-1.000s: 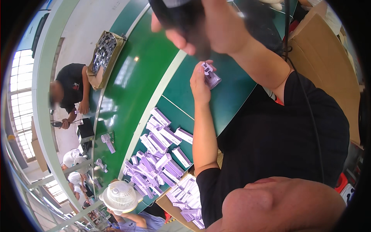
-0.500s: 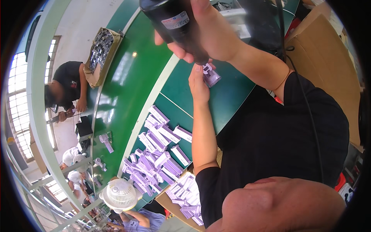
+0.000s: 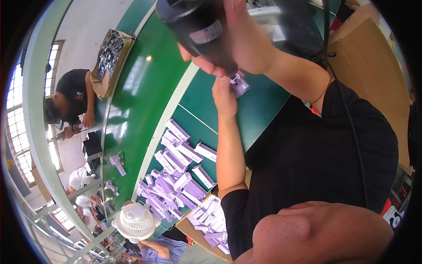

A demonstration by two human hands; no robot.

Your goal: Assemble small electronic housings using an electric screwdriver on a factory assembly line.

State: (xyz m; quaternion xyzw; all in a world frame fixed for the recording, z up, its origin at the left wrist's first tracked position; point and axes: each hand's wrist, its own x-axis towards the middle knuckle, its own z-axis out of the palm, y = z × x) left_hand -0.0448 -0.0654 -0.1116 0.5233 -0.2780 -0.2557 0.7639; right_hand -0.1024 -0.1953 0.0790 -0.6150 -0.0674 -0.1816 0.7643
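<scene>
My right hand is wrapped round a black electric screwdriver with a small label on its side. Its nose end points down at a small light-purple plastic part, which has a rounded shell. My left hand grips this part from the near side, thumb and fingers by the driver's tip. The tip meets the part's upper end, though fingers hide the exact contact. Both hands are above the dark green tabletop. Below and left of my left forearm lies a heap of light-purple plastic pieces.
An open carton of similar purple pieces stands beside the heap. A white fan is at the lower left. Across the green belt sit a box of small metal parts and a co-worker. A large cardboard sheet stands at right.
The screwdriver's body has shifted slightly down and to the right with my right hand. My left hand keeps its hold on the purple part. The surroundings have drifted a little to the left.
</scene>
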